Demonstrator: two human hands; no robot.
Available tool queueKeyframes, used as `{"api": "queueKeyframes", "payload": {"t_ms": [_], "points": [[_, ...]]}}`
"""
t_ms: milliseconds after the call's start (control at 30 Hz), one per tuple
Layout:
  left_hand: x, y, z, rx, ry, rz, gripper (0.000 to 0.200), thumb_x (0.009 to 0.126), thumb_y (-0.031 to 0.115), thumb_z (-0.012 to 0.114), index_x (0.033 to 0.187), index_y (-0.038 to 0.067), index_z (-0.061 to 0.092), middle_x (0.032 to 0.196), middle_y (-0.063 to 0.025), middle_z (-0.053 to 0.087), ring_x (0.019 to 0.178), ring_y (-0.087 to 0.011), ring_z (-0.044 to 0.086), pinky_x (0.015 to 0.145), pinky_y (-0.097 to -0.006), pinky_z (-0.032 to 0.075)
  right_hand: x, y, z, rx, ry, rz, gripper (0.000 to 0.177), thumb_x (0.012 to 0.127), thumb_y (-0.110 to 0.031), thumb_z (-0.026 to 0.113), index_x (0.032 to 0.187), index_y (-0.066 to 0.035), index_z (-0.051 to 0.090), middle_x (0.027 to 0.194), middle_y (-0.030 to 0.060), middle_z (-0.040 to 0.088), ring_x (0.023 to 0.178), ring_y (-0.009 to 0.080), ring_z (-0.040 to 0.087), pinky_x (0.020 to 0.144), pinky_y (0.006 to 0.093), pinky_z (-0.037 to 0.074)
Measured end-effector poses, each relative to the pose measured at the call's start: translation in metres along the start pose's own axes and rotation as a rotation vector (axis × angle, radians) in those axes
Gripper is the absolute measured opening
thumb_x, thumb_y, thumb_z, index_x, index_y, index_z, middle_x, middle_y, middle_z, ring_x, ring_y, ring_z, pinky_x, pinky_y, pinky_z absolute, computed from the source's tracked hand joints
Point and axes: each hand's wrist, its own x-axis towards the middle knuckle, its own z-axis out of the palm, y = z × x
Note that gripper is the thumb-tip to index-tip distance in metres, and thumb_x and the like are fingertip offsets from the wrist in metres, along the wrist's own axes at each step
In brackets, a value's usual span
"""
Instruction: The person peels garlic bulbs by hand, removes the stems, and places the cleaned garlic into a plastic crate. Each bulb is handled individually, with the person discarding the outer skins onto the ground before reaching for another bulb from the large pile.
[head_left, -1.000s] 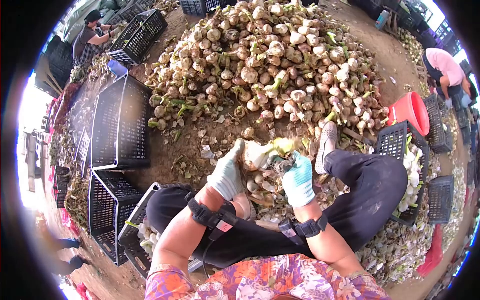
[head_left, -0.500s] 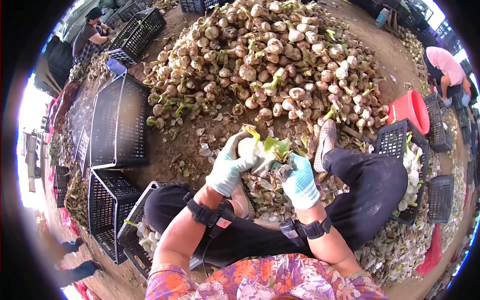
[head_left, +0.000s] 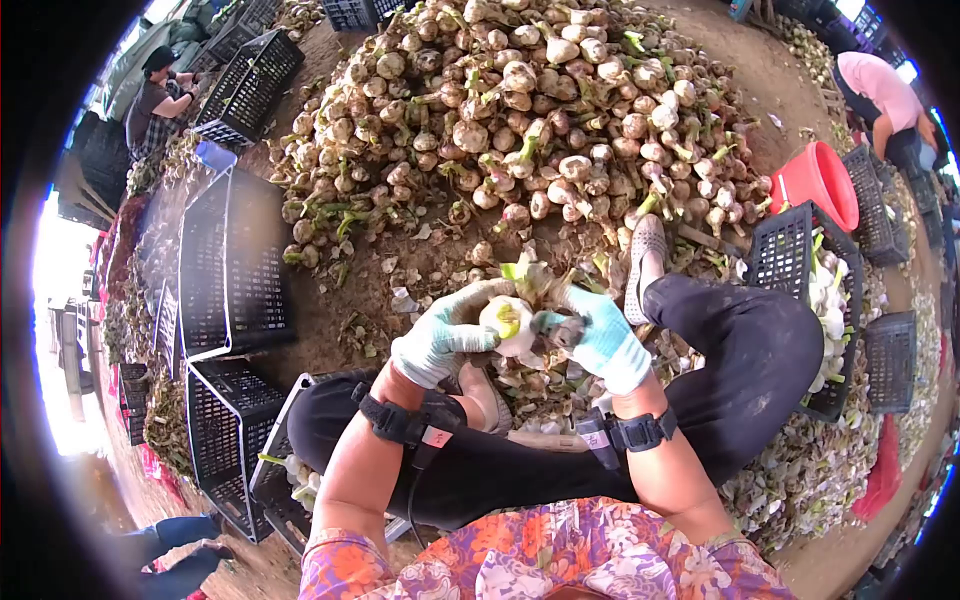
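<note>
Between my hands is a garlic bulb, white with a yellow-green cut stem facing up. My left hand, in a pale blue-green knit glove, grips it from the left with thumb and fingers. My right hand, gloved alike with dark, dirty fingertips, closes on loose outer skin at the bulb's right side; its exact finger hold is partly hidden. A large pile of untrimmed garlic lies on the ground ahead. Peeled skins and leaf scraps cover the ground beneath my hands.
Black plastic crates stand at my left. At my right, a crate holds white garlic beside a red bucket. One person sits far left, another bends at far right. A passer-by's legs show lower left.
The garlic bulb has been turned so its cut stem faces up toward me. My right hand has shifted slightly, and the green leaf has moved left. The whole view has tilted a little.
</note>
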Motion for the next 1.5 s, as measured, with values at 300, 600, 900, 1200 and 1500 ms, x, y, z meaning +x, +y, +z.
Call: {"api": "queueKeyframes", "payload": {"t_ms": [300, 600, 900, 1200, 1500], "points": [[0.008, -0.014, -0.002, -0.048, 0.322, 0.327, 0.062, 0.065, 0.006, 0.07, 0.119, -0.003, 0.042, 0.104, -0.0088, 0.054, 0.094, -0.0173, 0.053, 0.083, -0.0278, 0.043, -0.009, 0.001, 0.031, -0.473, 0.116, -0.189, 0.016, 0.072, -0.001, 0.055, 0.088, 0.001, 0.055, 0.077, 0.014, 0.06, 0.068, 0.0207, 0.057, 0.064, 0.0308, 0.045], [0.003, -0.006, 0.005, 0.161, 0.237, 0.271, 0.058, 0.066, 0.011, 0.074, 0.113, -0.005, 0.044, 0.097, -0.0088, 0.058, 0.085, -0.0141, 0.056, 0.076, -0.025, 0.045, -0.002, -0.004, 0.02, -0.013, -0.04, -0.079, 0.032, 0.07, -0.004, 0.06, 0.102, 0.001, 0.054, 0.092, 0.0166, 0.06, 0.072, 0.0231, 0.061, 0.06, 0.0301, 0.048], [-0.008, 0.0, 0.0, 0.101, 0.225, 0.261, 0.039, 0.081, 0.017, 0.058, 0.111, -0.007, 0.049, 0.095, -0.0128, 0.061, 0.087, -0.0195, 0.059, 0.08, -0.0298, 0.046, 0.015, 0.043, -0.004, -0.687, 0.111, 0.149, 0.018, 0.074, -0.022, 0.061, 0.078, -0.004, 0.06, 0.069, 0.0156, 0.059, 0.062, 0.0307, 0.056, 0.06, 0.0342, 0.045], [-0.001, -0.006, -0.005, -0.152, 0.165, 0.218, 0.033, 0.085, 0.022, 0.051, 0.103, -0.006, 0.052, 0.094, -0.0162, 0.06, 0.084, -0.0233, 0.06, 0.076, -0.0335, 0.049, 0.005, -0.01, 0.01, -0.714, -0.01, -0.585, 0.064, 0.065, 0.002, 0.058, 0.125, -0.01, 0.04, 0.12, 0.0198, 0.044, 0.102, 0.035, 0.05, 0.083, 0.0367, 0.044], [0.0, 0.007, -0.01, -0.326, 0.188, 0.341, 0.027, 0.083, 0.016, 0.052, 0.102, -0.003, 0.054, 0.108, -0.0146, 0.055, 0.093, -0.021, 0.056, 0.08, -0.0315, 0.047, -0.02, 0.017, 0.039, -1.069, -0.59, -0.37, 0.025, 0.063, -0.002, 0.054, 0.086, -0.006, 0.06, 0.073, 0.0144, 0.058, 0.065, 0.0315, 0.057, 0.06, 0.0368, 0.047]]}}
